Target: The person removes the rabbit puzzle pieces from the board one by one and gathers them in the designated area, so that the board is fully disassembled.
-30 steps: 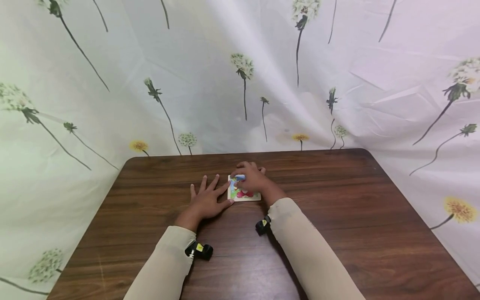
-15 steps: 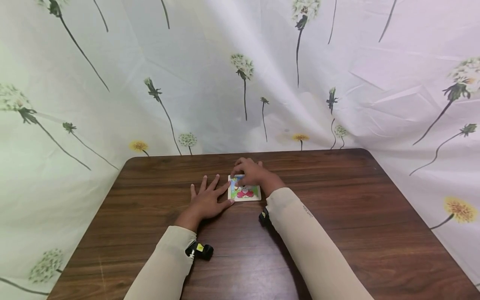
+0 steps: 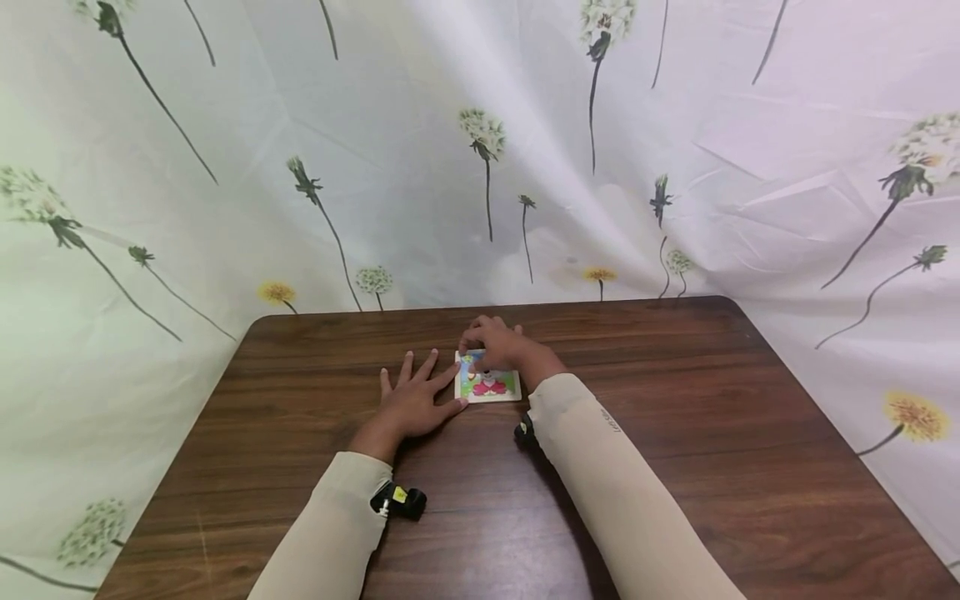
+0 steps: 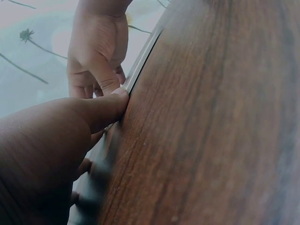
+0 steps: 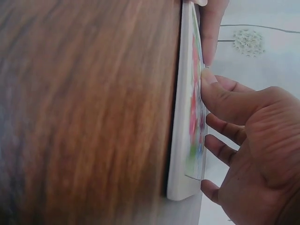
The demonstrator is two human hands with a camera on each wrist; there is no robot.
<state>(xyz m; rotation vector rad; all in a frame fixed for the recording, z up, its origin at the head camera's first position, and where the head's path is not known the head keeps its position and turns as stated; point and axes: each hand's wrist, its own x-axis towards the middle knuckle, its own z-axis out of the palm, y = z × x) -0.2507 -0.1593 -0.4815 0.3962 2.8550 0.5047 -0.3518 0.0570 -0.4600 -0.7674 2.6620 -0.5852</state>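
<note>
A small flat picture board [image 3: 492,388] with a white rim and a bright cartoon print lies on the brown table in the head view. My left hand [image 3: 411,407] is spread on the tabletop, its thumb and index fingertip touching the board's left side. Over the upper part of the board bends my right hand [image 3: 498,345], covering some of the print. In the right wrist view its thumb [image 5: 229,101] touches the printed face, with the index finger close behind. Whether anything small sits between those fingertips is hidden. The left thumb [image 4: 110,105] meets the board's edge [image 4: 143,61] in the left wrist view.
The wooden table [image 3: 750,467] has rounded far corners just beyond the hands. Behind and beside it hangs a pale cloth [image 3: 405,208] printed with dandelions. Each wrist carries a small black camera, such as the left one [image 3: 408,503].
My right hand has shifted slightly up and away from the board's lower part, uncovering more of the red and green print. The left hand and the board stay in place.
</note>
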